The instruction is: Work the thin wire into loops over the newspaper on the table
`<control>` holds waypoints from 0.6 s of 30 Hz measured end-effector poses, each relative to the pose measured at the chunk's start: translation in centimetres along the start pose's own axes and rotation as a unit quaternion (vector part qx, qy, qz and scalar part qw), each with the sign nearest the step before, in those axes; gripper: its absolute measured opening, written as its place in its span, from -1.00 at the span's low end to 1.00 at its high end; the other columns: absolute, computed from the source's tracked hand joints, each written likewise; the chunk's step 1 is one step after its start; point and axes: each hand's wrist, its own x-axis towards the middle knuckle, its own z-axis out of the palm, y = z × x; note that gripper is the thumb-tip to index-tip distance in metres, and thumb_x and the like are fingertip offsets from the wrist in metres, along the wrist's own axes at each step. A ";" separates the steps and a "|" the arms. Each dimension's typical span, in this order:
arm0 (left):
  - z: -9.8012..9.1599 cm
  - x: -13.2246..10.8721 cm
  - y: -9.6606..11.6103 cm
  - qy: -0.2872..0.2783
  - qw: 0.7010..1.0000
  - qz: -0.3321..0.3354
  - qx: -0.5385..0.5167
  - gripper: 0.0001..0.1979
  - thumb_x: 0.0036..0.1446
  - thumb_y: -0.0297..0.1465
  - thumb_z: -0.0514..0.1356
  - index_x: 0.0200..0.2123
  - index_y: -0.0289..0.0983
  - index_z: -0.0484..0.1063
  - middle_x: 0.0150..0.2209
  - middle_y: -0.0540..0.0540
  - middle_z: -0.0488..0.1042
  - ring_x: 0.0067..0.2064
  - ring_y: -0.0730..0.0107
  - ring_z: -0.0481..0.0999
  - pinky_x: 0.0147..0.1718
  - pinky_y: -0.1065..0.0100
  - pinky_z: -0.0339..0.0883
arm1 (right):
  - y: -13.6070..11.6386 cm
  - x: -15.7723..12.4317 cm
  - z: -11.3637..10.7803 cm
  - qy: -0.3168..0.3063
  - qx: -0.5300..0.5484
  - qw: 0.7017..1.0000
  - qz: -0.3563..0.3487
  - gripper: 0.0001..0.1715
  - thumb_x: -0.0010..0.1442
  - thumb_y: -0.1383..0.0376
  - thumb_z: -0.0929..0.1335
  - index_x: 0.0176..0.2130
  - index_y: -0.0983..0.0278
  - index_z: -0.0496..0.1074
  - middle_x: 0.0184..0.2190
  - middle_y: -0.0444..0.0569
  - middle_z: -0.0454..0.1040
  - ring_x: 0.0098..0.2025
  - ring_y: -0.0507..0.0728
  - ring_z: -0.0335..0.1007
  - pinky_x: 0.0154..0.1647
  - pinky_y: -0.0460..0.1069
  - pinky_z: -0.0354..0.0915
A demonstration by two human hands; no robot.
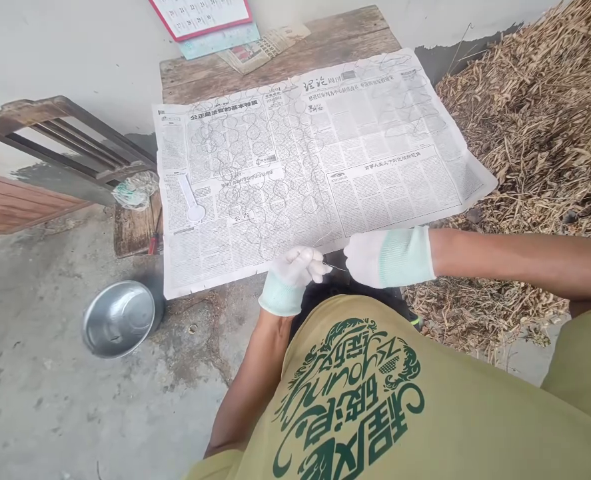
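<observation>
White gloves with mint cuffs cover both hands. My left hand (301, 267) is closed in a pinch on a thin wire (336, 268) just off the table's front edge. A short way to the right, my right hand (366, 259) is curled closed at the wire's other side; its fingertips are mostly hidden. Beyond them, newspaper sheets (390, 180) cover most of the wooden table. Many thin wire loops (278, 187) lie in rows on the paper, with more faint strands at the upper right. A white strip with a round end (195, 212) rests on the left part.
A wooden chair (70, 133) with a crumpled plastic bag (136, 189) and a red-handled tool (153, 243) stands left. A metal pot (120, 319) sits on the concrete floor. Dry stalks (535, 120) are heaped at right. A calendar (200, 17) leans at the wall behind the bare wood (345, 37).
</observation>
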 end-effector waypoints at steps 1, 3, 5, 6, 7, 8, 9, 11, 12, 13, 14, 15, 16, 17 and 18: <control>0.0 0.0 -0.1 -0.008 1.000 -0.009 0.002 -0.59 0.12 -0.01 0.43 -0.35 -0.28 0.61 -0.60 -0.03 0.52 -0.51 0.36 0.54 -0.20 0.18 0.57 | 0.1 0.0 -0.2 -0.005 -0.006 1.000 0.001 -0.57 0.24 0.50 0.36 -0.61 0.21 0.39 -0.55 -0.02 0.49 -0.36 0.17 0.41 -0.26 0.15 0.28; -0.1 0.0 -0.1 -0.012 1.000 -0.015 -0.009 -0.58 0.09 -0.01 0.45 -0.36 -0.28 0.61 -0.61 -0.03 0.52 -0.52 0.36 0.53 -0.22 0.18 0.56 | 0.8 -0.4 -1.1 -0.025 -0.015 0.999 0.014 -0.70 0.24 0.44 0.41 -0.51 0.20 0.49 -0.50 -0.03 0.53 -0.33 0.19 0.43 -0.23 0.15 0.31; -0.2 -0.1 0.1 0.006 0.999 -0.002 -0.039 -0.59 0.06 -0.02 0.47 -0.35 -0.27 0.60 -0.58 -0.04 0.55 -0.51 0.37 0.54 -0.20 0.19 0.56 | 1.9 -1.3 -2.2 0.000 0.008 0.999 0.044 -0.95 0.25 0.29 0.48 -0.30 0.19 0.60 -0.40 -0.01 0.59 -0.25 0.23 0.48 -0.18 0.15 0.35; -0.2 -0.1 0.3 0.019 0.998 0.007 -0.055 -0.60 0.05 -0.04 0.48 -0.35 -0.26 0.60 -0.55 -0.04 0.57 -0.49 0.37 0.55 -0.18 0.19 0.56 | 2.5 -1.9 -2.6 0.044 0.033 0.996 0.067 -0.83 0.28 0.19 0.48 -0.15 0.19 0.62 -0.29 0.02 0.63 -0.18 0.25 0.51 -0.12 0.16 0.38; -0.3 -0.2 0.4 0.030 0.997 0.016 -0.067 -0.61 0.05 -0.05 0.48 -0.34 -0.26 0.60 -0.54 -0.04 0.58 -0.48 0.37 0.56 -0.17 0.19 0.57 | 3.1 -2.6 -2.9 0.100 0.063 0.988 0.102 -0.71 0.34 0.11 0.44 -0.03 0.20 0.61 -0.19 0.04 0.65 -0.10 0.28 0.53 -0.05 0.18 0.40; -0.3 -0.2 0.6 0.039 0.996 0.023 -0.074 -0.62 0.06 -0.05 0.48 -0.34 -0.25 0.60 -0.53 -0.04 0.59 -0.47 0.36 0.57 -0.16 0.19 0.57 | 3.6 -3.3 -3.0 0.168 0.098 0.969 0.150 -0.63 0.41 0.08 0.36 0.06 0.21 0.58 -0.10 0.06 0.66 -0.02 0.29 0.55 0.03 0.21 0.41; -0.4 -0.2 0.8 0.045 0.996 0.028 -0.076 -0.63 0.07 -0.05 0.48 -0.34 -0.25 0.60 -0.53 -0.04 0.59 -0.47 0.36 0.57 -0.16 0.18 0.57 | 3.9 -3.9 -2.9 0.220 0.144 0.946 0.190 -0.57 0.46 0.06 0.30 0.13 0.21 0.55 -0.04 0.05 0.66 0.03 0.28 0.56 0.10 0.23 0.40; -0.6 -0.2 1.1 0.051 0.996 0.032 -0.072 -0.62 0.07 -0.03 0.47 -0.34 -0.24 0.61 -0.55 -0.03 0.57 -0.48 0.34 0.57 -0.19 0.17 0.57 | 4.1 -4.5 -2.1 0.276 0.253 0.899 0.225 -0.49 0.49 0.03 0.24 0.17 0.24 0.54 -0.04 0.05 0.67 0.01 0.25 0.59 0.13 0.22 0.43; -0.6 -0.2 1.2 0.053 0.996 0.034 -0.070 -0.61 0.07 -0.02 0.47 -0.34 -0.24 0.61 -0.57 -0.02 0.56 -0.49 0.34 0.57 -0.21 0.17 0.56 | 3.9 -4.4 -1.5 0.283 0.306 0.881 0.223 -0.48 0.49 0.03 0.24 0.18 0.25 0.54 -0.07 0.04 0.68 -0.03 0.23 0.61 0.11 0.20 0.46; -0.7 -0.1 1.3 0.055 0.995 0.037 -0.069 -0.60 0.06 -0.01 0.47 -0.35 -0.24 0.61 -0.58 -0.01 0.55 -0.49 0.33 0.57 -0.22 0.17 0.56 | 3.5 -4.2 -0.9 0.286 0.348 0.865 0.222 -0.48 0.47 0.04 0.26 0.18 0.26 0.54 -0.10 0.04 0.69 -0.05 0.21 0.63 0.09 0.18 0.48; -0.7 0.0 1.4 0.057 0.995 0.040 -0.069 -0.60 0.05 0.00 0.47 -0.36 -0.24 0.60 -0.59 -0.01 0.54 -0.49 0.32 0.57 -0.23 0.17 0.56 | 3.2 -3.7 -0.3 0.288 0.375 0.851 0.228 -0.50 0.45 0.06 0.30 0.18 0.26 0.54 -0.12 0.03 0.70 -0.06 0.19 0.63 0.08 0.16 0.49; -0.6 0.1 1.5 0.058 0.995 0.042 -0.070 -0.60 0.05 -0.01 0.48 -0.36 -0.24 0.60 -0.60 0.00 0.53 -0.48 0.31 0.58 -0.21 0.16 0.56 | 2.8 -3.1 0.2 0.297 0.388 0.839 0.241 -0.54 0.42 0.10 0.33 0.16 0.26 0.56 -0.15 0.01 0.70 -0.08 0.18 0.63 0.07 0.13 0.50; -0.5 0.1 1.6 0.061 0.995 0.044 -0.073 -0.60 0.05 -0.01 0.48 -0.35 -0.24 0.60 -0.61 0.00 0.52 -0.47 0.31 0.58 -0.19 0.15 0.56 | 2.5 -2.5 0.6 0.307 0.394 0.827 0.258 -0.58 0.40 0.14 0.35 0.12 0.25 0.59 -0.19 -0.01 0.70 -0.11 0.16 0.63 0.05 0.11 0.51; -0.4 0.2 1.7 0.064 0.994 0.047 -0.075 -0.60 0.06 -0.01 0.47 -0.34 -0.24 0.59 -0.61 0.00 0.52 -0.46 0.30 0.58 -0.17 0.14 0.56 | 2.3 -1.9 1.0 0.315 0.397 0.819 0.271 -0.61 0.39 0.17 0.34 0.08 0.25 0.61 -0.24 -0.03 0.69 -0.15 0.14 0.62 0.02 0.09 0.51; -0.2 0.2 1.7 0.067 0.993 0.049 -0.080 -0.60 0.07 -0.02 0.47 -0.34 -0.24 0.59 -0.60 0.00 0.53 -0.45 0.30 0.59 -0.16 0.13 0.56 | 2.3 -1.4 1.2 0.320 0.398 0.813 0.278 -0.62 0.39 0.18 0.33 0.05 0.26 0.63 -0.30 -0.05 0.67 -0.21 0.12 0.61 -0.02 0.07 0.51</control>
